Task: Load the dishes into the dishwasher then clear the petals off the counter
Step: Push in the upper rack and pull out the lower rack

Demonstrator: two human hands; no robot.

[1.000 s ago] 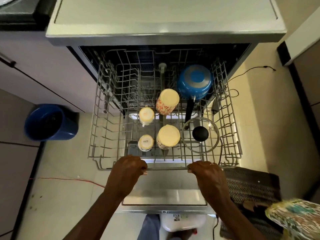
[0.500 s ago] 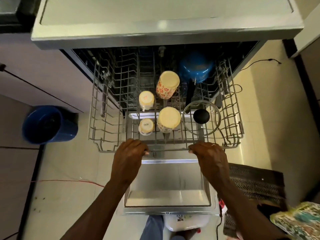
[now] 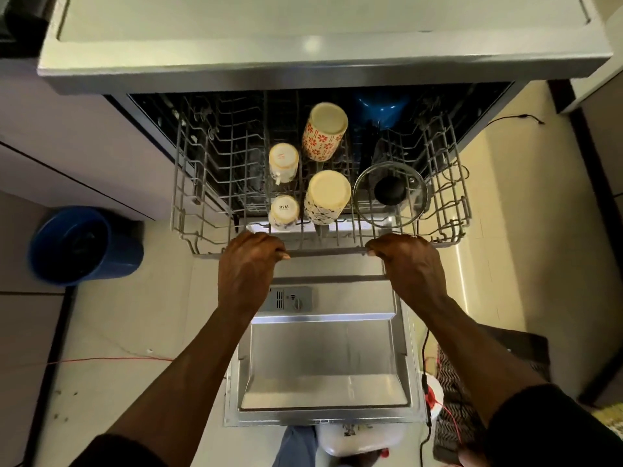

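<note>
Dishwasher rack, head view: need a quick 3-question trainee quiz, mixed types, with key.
1. True or false: the left hand and the right hand both grip the front rail of the rack.
2. Which item lies in the rack nearest the right hand? A) glass lid B) dinner plate C) frying pan
3. How many upside-down cups stand in the rack?
Key: 1 true; 2 A; 3 four.
</note>
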